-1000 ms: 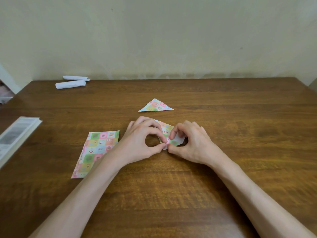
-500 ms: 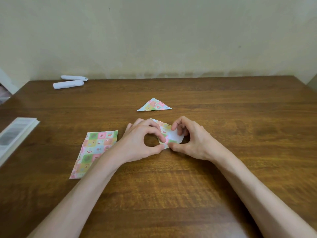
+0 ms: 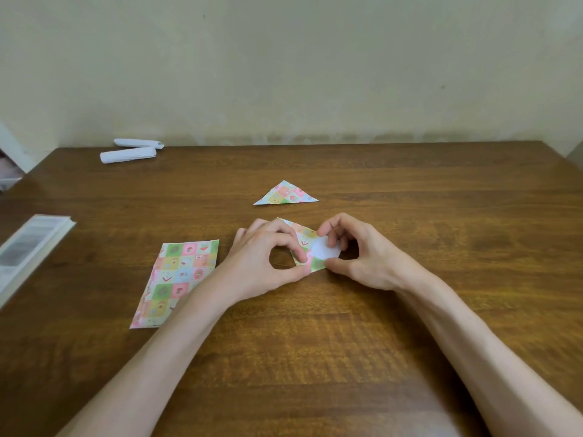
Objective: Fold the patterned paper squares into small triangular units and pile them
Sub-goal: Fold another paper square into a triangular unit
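1 partly folded paper (image 3: 307, 239) lies on the table (image 3: 441, 216) directly between the 2 hands, patterned face up, with a flap of its white underside showing on the right. Its long axis appears to run from a far corner beside the left hand (image 3: 265, 257) to a near corner by the right hand (image 3: 362, 257), slightly oblique to the table edge. The left hand pinches the left edge between thumb and forefinger; the right hand pinches the right side, thumb at the near corner, forefinger curled over the white flap. Both hands are equally near, so the coming crease probably turns on the right hand working the flap while the left anchors. 1 finished triangle (image 3: 285, 194) lies just beyond the hands, apart from them, where a pile could begin. The unfolded patterned paper (image 3: 176, 279) lies just left of the left forearm. No container is in view; 2 white paper rolls (image 3: 127, 154) and 1 booklet (image 3: 28, 247) sit toward the far-left corner and left edge
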Demonstrator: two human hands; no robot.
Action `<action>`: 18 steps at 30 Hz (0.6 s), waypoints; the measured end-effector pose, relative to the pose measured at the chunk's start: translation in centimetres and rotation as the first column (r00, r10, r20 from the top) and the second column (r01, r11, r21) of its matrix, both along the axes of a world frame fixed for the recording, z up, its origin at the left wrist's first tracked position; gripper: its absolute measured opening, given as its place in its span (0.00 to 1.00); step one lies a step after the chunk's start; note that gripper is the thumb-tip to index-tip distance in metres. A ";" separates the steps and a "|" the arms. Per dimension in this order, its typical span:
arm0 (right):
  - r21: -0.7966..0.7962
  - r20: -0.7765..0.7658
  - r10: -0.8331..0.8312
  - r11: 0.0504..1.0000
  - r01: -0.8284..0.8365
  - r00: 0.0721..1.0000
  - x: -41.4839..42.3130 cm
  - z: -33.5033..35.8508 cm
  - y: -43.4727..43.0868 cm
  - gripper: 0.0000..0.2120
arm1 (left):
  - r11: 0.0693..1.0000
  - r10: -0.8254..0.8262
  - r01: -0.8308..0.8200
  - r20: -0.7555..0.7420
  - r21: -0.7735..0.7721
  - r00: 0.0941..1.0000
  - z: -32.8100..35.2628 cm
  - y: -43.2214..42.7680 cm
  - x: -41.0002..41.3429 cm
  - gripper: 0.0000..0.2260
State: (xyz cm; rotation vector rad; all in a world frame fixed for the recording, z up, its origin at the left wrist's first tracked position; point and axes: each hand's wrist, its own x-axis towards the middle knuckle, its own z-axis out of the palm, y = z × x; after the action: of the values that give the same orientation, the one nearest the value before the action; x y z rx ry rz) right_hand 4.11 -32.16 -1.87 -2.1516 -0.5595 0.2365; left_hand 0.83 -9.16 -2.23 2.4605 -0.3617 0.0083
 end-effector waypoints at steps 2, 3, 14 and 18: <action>-0.007 -0.004 -0.001 1.000 0.001 1.000 0.0 0.1 0.0 0.21 | 1.000 0.004 -0.004 0.007 -0.005 1.000 -0.1 0.1 -0.1 0.06; 0.006 -0.006 0.004 1.000 -0.004 1.000 0.1 0.1 -0.1 0.22 | 1.000 0.004 -0.004 0.009 -0.005 1.000 0.0 0.1 -0.1 0.06; 0.103 0.140 -0.097 0.991 0.083 0.985 0.0 0.2 -1.0 0.16 | 0.997 -0.071 0.071 -0.016 0.002 0.997 1.0 0.3 -0.5 0.23; -0.165 0.282 -0.056 0.981 0.106 0.958 0.2 -0.1 -1.6 0.17 | 0.986 -0.144 0.133 -0.104 -0.105 0.984 1.6 1.6 -0.4 0.31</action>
State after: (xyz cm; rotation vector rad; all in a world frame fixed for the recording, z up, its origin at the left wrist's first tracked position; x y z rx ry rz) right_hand 4.30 -33.78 -1.98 -2.3956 -0.6245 -0.0645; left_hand 0.38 -7.60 -0.63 2.3230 -0.4715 -0.1655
